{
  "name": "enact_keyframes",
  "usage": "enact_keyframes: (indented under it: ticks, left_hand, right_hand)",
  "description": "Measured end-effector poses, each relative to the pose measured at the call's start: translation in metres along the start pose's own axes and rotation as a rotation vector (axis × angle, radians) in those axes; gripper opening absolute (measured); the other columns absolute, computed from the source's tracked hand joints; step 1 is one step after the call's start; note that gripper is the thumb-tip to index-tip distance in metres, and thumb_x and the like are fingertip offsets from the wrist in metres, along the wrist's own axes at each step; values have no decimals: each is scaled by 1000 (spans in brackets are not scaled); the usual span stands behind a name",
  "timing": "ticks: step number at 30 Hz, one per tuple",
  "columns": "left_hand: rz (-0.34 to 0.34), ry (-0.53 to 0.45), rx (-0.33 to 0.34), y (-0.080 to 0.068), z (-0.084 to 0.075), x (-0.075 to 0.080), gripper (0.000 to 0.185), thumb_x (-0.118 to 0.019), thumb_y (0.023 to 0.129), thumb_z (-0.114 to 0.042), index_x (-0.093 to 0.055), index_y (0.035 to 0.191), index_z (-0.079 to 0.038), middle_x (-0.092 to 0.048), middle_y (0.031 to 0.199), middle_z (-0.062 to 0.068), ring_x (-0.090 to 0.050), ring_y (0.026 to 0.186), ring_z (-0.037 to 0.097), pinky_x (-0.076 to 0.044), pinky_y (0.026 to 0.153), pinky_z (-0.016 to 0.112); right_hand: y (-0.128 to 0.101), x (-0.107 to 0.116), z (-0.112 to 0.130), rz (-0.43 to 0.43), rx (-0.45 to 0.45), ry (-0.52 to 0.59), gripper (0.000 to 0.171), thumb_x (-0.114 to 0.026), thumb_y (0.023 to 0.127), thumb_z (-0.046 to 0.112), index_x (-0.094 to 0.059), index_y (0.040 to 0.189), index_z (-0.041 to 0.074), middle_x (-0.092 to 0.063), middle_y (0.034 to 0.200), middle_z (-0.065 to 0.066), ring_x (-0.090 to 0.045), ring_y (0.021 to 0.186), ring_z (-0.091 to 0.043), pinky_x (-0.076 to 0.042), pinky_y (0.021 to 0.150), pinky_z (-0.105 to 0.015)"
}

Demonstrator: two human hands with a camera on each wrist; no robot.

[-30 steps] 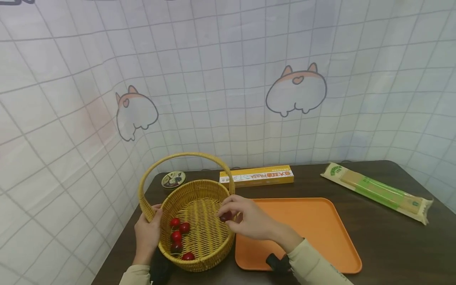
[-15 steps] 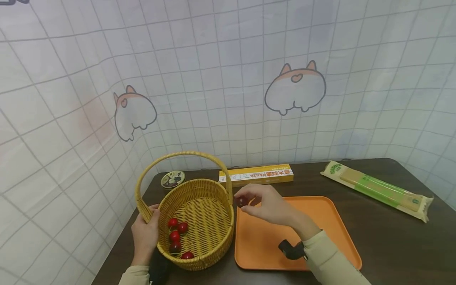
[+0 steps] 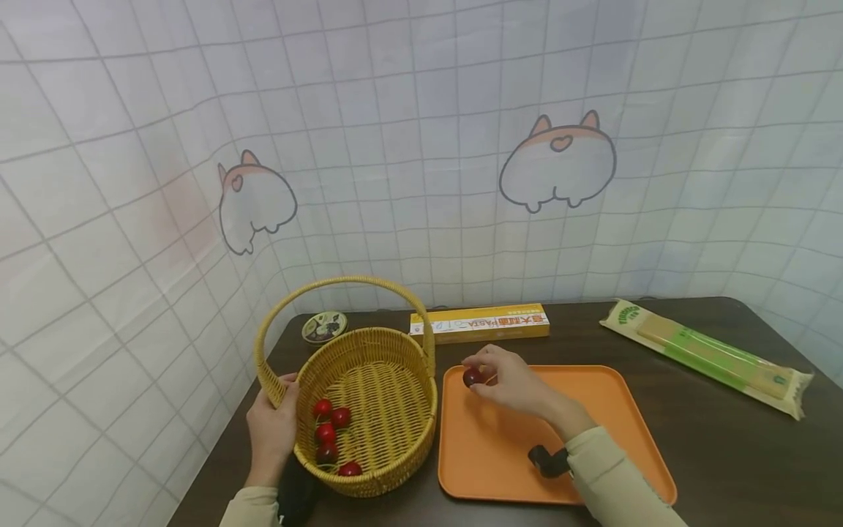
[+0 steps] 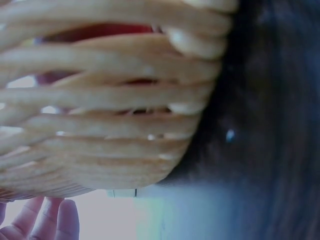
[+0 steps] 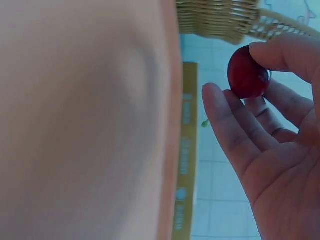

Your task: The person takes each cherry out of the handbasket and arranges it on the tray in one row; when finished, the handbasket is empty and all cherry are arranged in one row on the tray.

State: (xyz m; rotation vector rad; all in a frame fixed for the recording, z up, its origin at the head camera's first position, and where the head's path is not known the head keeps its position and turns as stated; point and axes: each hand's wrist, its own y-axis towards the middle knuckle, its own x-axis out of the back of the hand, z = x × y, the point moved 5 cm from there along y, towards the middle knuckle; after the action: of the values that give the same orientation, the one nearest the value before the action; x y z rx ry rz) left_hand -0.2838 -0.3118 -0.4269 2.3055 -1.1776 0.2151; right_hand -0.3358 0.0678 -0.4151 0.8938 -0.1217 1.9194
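A yellow wicker basket (image 3: pixel 421 439) with a tall arched handle stands at the left of the table. My left hand (image 3: pixel 271 428) grips its left side, where the handle meets the rim; in the left wrist view only some fingers (image 4: pixel 47 220) show below the weave. Several red cherries (image 3: pixel 326 433) lie on the left part of the basket's floor. Over the far left of the orange tray (image 3: pixel 487 461), my right hand (image 3: pixel 516 384) pinches a dark red cherry (image 5: pixel 248 74) between thumb and fingers. A thin green stem end (image 5: pixel 205 123) shows by those fingers.
Behind the tray lies a yellow and white pasta box (image 3: pixel 484 324). A green and cream pasta packet (image 3: pixel 707 355) lies at the right. A round tin (image 3: pixel 324 327) sits behind the basket. A gridded white cloth (image 3: pixel 408 161) hangs behind the dark table (image 3: pixel 737 454).
The right hand has moved right with the cherry, from above the basket's right rim to above the tray. The left hand has stayed on the basket.
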Motion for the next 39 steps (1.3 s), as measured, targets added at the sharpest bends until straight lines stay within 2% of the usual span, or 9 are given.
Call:
enact_keyframes:
  ticks: [4,8,14,19,27,39]
  left_hand:
    - [13,-10,-1,0,-1,-1,28,-60,98,-27,-68,112,-4,-69,101,16,-59,78,9,-47,64,19]
    - [23,-19,1,1,-1,-3,30,-59,98,-28,-67,113,-4,-68,101,17,-60,79,13,-48,63,21]
    - [25,-16,6,1,-1,-3,30,-58,98,-28,-67,113,-4,-68,103,16,-59,81,14,-48,64,21]
    - [30,-16,14,1,-1,-2,30,-57,99,-28,-65,114,-3,-67,106,17,-60,86,19,-47,66,20]
    - [63,-12,23,-4,4,1,35,-54,101,-30,-62,120,-2,-66,109,19,-62,95,31,-47,69,22]
    - [66,-19,21,-2,3,-3,34,-54,101,-30,-62,120,-3,-66,109,18,-59,92,25,-47,70,26]
  right_hand:
    - [0,-7,-10,27,-15,-54,34,-71,85,6,-66,118,-2,-58,104,-4,-60,90,-20,-51,77,-27]
    - [-1,-14,-16,62,-23,-108,30,-72,85,8,-68,114,1,-57,100,-1,-55,88,-18,-47,77,-28]
    - [0,-22,-17,98,22,-157,27,-73,83,6,-69,110,5,-58,99,0,-55,89,-16,-48,79,-30]
    - [2,-27,-17,107,29,-148,29,-73,82,5,-69,111,4,-60,100,-1,-59,90,-16,-49,80,-31]
    - [2,-33,-18,117,-26,-90,32,-75,81,3,-69,113,4,-65,106,-3,-64,92,-17,-50,80,-33]
    - [1,-37,-22,127,-70,-47,36,-73,84,6,-67,119,6,-68,114,-4,-64,97,-17,-51,82,-34]
